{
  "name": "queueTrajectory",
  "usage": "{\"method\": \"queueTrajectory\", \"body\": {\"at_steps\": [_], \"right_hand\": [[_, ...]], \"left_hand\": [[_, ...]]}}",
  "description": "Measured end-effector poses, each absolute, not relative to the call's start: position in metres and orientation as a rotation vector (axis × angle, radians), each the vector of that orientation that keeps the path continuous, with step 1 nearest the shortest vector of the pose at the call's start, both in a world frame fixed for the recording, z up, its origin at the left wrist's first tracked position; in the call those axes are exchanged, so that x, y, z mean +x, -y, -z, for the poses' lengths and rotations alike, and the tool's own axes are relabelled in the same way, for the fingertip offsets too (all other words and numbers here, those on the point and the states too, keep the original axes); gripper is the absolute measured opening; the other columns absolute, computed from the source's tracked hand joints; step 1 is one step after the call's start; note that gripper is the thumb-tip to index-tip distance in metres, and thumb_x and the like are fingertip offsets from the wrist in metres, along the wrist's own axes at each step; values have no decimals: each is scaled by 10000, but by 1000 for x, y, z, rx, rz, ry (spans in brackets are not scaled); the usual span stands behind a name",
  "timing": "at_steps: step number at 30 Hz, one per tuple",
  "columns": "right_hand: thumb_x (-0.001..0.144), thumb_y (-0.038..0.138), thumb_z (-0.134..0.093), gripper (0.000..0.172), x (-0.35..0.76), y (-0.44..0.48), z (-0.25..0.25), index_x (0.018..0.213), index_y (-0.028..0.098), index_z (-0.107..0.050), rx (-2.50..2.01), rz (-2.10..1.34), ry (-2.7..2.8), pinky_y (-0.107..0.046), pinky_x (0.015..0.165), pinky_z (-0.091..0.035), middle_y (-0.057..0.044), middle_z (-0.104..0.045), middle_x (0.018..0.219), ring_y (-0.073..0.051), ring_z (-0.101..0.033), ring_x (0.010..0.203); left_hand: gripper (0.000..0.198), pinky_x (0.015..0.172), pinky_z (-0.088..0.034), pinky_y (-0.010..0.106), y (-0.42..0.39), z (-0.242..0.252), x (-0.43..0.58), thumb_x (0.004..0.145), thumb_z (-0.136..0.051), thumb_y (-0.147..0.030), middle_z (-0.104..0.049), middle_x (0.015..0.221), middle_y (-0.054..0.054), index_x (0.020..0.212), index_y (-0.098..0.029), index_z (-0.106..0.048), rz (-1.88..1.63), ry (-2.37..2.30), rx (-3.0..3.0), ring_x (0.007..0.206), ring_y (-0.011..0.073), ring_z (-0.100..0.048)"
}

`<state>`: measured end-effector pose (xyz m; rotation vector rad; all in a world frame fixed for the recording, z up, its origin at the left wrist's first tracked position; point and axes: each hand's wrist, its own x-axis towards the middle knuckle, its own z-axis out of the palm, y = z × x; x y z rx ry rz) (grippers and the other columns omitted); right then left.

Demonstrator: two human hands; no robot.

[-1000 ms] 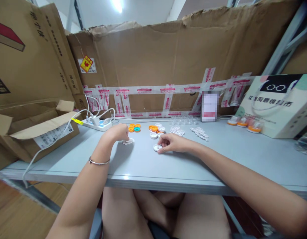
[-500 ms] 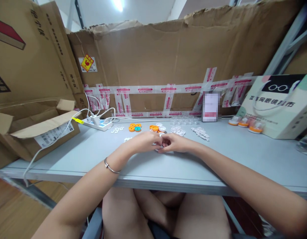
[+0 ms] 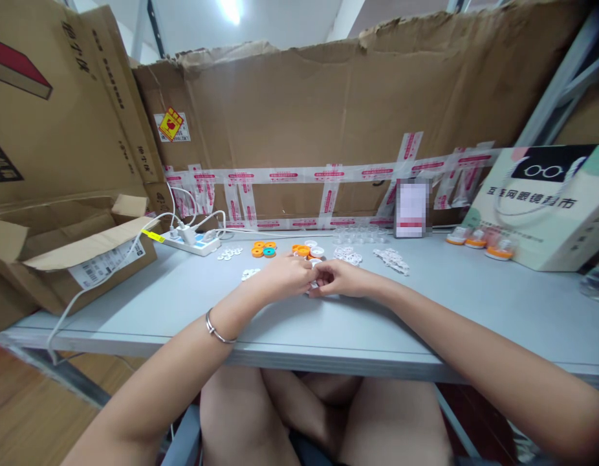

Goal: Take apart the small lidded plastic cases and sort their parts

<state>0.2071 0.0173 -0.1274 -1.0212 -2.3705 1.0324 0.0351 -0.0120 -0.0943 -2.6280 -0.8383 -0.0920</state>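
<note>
My left hand [image 3: 292, 277] and my right hand [image 3: 345, 279] meet over the grey table [image 3: 377, 330], fingers curled together. Between them a bit of a white piece shows, mostly hidden by the fingers. Just behind lie orange and white round pieces [image 3: 304, 250]. To the left are orange and teal discs [image 3: 264, 248] and small white rings [image 3: 230, 253], with more white pieces [image 3: 250, 274] beside my left wrist. Behind my right hand sit a pile of white parts [image 3: 347, 256] and another white pile [image 3: 391, 260].
Clear cups [image 3: 360, 234] stand along the back near an upright phone-like panel [image 3: 410, 208]. Orange-based clear containers [image 3: 498, 248] sit by a paper bag [image 3: 537, 207] at right. At left are a power strip [image 3: 197, 243] and an open carton [image 3: 86, 252].
My left hand and wrist have shifted slightly to the right, uncovering more of the white pieces beside the wrist. My right hand has barely moved.
</note>
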Motion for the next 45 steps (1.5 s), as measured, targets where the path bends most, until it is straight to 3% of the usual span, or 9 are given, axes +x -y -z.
{"method": "queueTrajectory", "body": {"at_steps": [7,28,45], "right_hand": [[589,434,-663,340,206,-18,128,718,157,-513,-1034,-983,2399,-220,495,-283,56,-427,575,-83,-381,543],[575,398,-655,311,206,-21,132,679,163,-481,-997,-964,2375,-216,497,-287,59,-400,576,-80,-375,544],[603,460,-650,359,207,-22,133,737,152,-523,-991,-981,2388,-214,504,-303,48,-433,592,-85,-396,560]], "left_hand": [[91,610,-318,308,17,96,38,788,-556,-162,-625,718,58,737,-115,-616,54,632,-2520,747,191,-577],[134,588,-283,315,19,99,38,801,-494,-86,-622,768,79,739,-113,-610,54,482,-2420,706,178,-563],[138,657,-282,318,13,102,37,795,-489,-126,-626,737,59,744,-125,-617,146,640,-2525,729,161,-555]]}}
